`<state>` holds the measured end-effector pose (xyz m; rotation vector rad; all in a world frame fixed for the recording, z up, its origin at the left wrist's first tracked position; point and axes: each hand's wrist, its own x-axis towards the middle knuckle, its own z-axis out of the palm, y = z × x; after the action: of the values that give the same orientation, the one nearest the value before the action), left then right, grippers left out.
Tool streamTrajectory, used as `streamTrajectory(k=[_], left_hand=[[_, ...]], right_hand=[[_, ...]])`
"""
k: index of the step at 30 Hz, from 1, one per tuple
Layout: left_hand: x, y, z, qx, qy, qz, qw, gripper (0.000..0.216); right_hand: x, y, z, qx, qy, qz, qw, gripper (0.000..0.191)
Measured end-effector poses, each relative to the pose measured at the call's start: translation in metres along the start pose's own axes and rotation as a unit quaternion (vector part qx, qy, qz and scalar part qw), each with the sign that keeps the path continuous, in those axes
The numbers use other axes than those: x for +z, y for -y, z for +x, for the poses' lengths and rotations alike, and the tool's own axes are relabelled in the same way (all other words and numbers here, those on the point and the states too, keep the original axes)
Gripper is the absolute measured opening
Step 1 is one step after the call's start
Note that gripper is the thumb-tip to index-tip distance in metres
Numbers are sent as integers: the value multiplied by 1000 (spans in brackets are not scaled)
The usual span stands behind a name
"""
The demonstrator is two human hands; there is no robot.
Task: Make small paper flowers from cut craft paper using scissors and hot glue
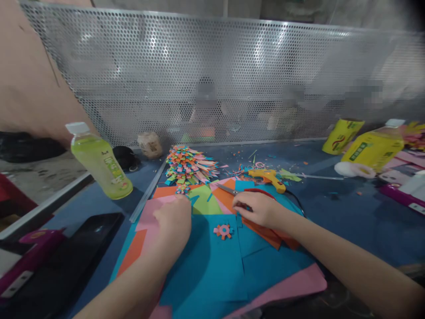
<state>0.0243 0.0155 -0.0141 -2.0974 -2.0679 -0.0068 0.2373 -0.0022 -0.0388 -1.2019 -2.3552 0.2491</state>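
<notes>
My left hand (174, 219) is closed, its back toward me and its fingertips hidden. A small multicoloured paper flower (182, 189) shows right at those fingertips. Over the orange and blue sheets, my right hand (257, 208) has curled fingers with thumb and forefinger together; anything between them is too small to make out. Just below them lies a small blue paper piece (239, 220). A pink, orange and blue paper ring with tabs (223, 231) rests on the blue paper (206, 261) between my hands. Scissors (226, 189) with red handles lie partly behind my right hand.
Behind my left hand stands a cone-shaped pile of folded paper strips (191, 166). A yellow glue gun (268, 176) lies among paper scraps. Drink bottles (101, 164) flank the work on both sides. A dark phone-like slab (83, 248) lies left, and a perforated metal panel (212, 57) closes the back.
</notes>
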Motion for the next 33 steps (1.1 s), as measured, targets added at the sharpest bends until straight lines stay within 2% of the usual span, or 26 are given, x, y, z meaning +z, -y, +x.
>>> streamTrajectory(k=[6, 12, 13, 15, 17, 18, 22, 25, 28, 31, 33], left_hand=[[-6, -2, 2, 11, 4, -7, 1000, 45], [-17, 18, 7, 48, -9, -23, 999, 33], [-18, 21, 9, 56, -22, -28, 998, 33], [-18, 23, 15, 90, -88, -87, 988, 32], [-15, 21, 19, 143, -136, -224, 954, 29], [-13, 18, 20, 169, -129, -303, 929, 28], [-6, 6, 18, 222, 11, -548, 806, 29], [-2, -2, 14, 209, 67, -648, 729, 31], [1, -7, 12, 175, 101, -691, 694, 33], [5, -9, 11, 167, 122, -708, 675, 30], [7, -10, 11, 168, 130, -712, 669, 29]], right_hand=[[-5, -2, 1, 52, -34, 9, 998, 10], [-8, -7, 1, 75, -64, 39, 994, 9], [-8, -7, 1, 75, -68, 46, 994, 9], [-7, -7, 2, 73, -78, 59, 993, 10], [-5, -6, 3, 70, -96, 100, 988, 13], [-4, -4, 3, 67, -106, 129, 984, 16], [0, 3, 3, 59, -105, 253, 960, 28], [1, 10, 3, 67, -66, 321, 942, 38], [4, 15, 2, 82, -54, 363, 926, 39], [7, 15, 3, 106, -45, 393, 912, 24], [9, 13, 4, 108, -43, 389, 914, 17]])
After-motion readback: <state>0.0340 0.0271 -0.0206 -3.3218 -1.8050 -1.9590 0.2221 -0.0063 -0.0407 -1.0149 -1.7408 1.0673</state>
